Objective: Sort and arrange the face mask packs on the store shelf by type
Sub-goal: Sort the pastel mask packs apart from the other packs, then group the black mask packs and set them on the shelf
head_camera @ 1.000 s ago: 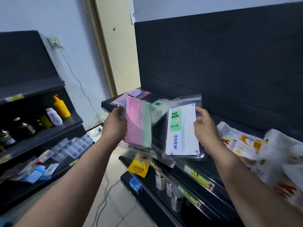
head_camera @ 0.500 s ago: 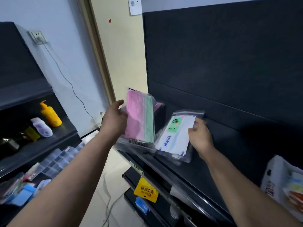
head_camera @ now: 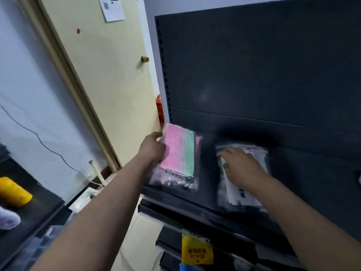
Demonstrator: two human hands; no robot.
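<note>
A clear pack of pink and green face masks [head_camera: 178,153] lies at the left end of the dark shelf [head_camera: 304,192], on top of another pack. My left hand [head_camera: 151,148] grips its left edge. To the right, a clear pack holding white face masks with blue print [head_camera: 241,190] lies flat on a small stack. My right hand [head_camera: 241,165] rests on top of it with fingers spread flat.
A cream door [head_camera: 105,90] with a brass knob [head_camera: 144,59] stands left of the shelf's dark back panel [head_camera: 263,75]. A yellow tag [head_camera: 196,251] hangs below the shelf edge. A second shelf at the left carries a yellow bottle [head_camera: 14,191].
Both hands carried their packs forward and down onto the shelf. The view swung left and closer. The white pack went from held at its edge to lying flat under my right palm.
</note>
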